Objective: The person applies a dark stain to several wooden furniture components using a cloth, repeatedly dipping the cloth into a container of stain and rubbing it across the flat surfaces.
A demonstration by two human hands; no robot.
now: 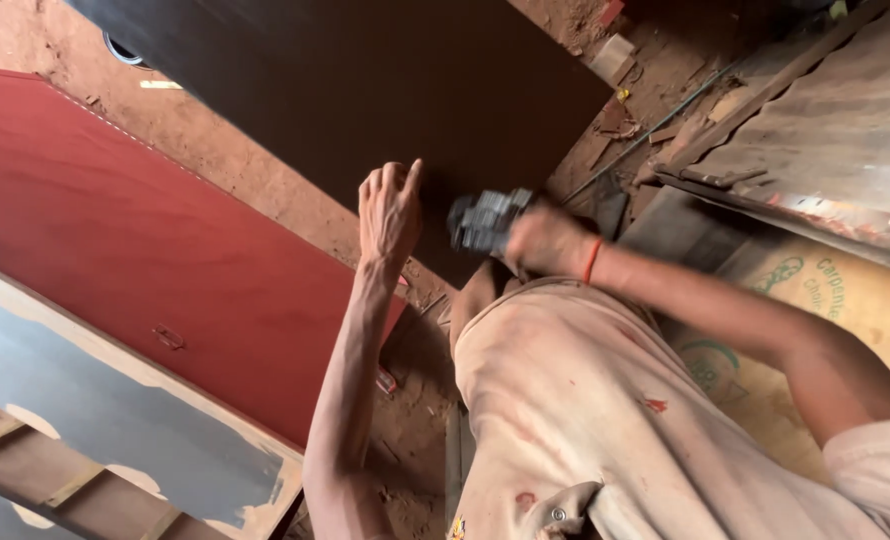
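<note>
Two hands are on the job in this shot, and we're looking down past our own dusty cream shirt point(585, 400) at them. Our right hand point(540, 240) is wrapped tight around a grey power tool point(485, 220), fingers closed on its body. It's pretty blurred, so we can't tell exactly what kind of tool it is. As far as we can make out, its long axis runs roughly sideways across the picture, with the free end sticking out to the left of our fist, toward the other hand. So the tool sits mostly left of the grip, and only the back part is buried in our palm. It's right at the lower edge of a big dark brown board point(365, 90), which slants from the upper left down to the middle of the picture. Our left hand point(390, 210) is just beside the tool but not touching it, fingers curled together with the tips pressed on the board's edge. It isn't holding anything, just resting there. An orange band point(592, 260) goes round our right wrist. Off to the left lies a large red panel point(135, 240) on the reddish dirt floor point(265, 170), with a grey-painted panel point(115, 410) below it. Wood scraps point(665, 110) and another board are on the right.
</note>
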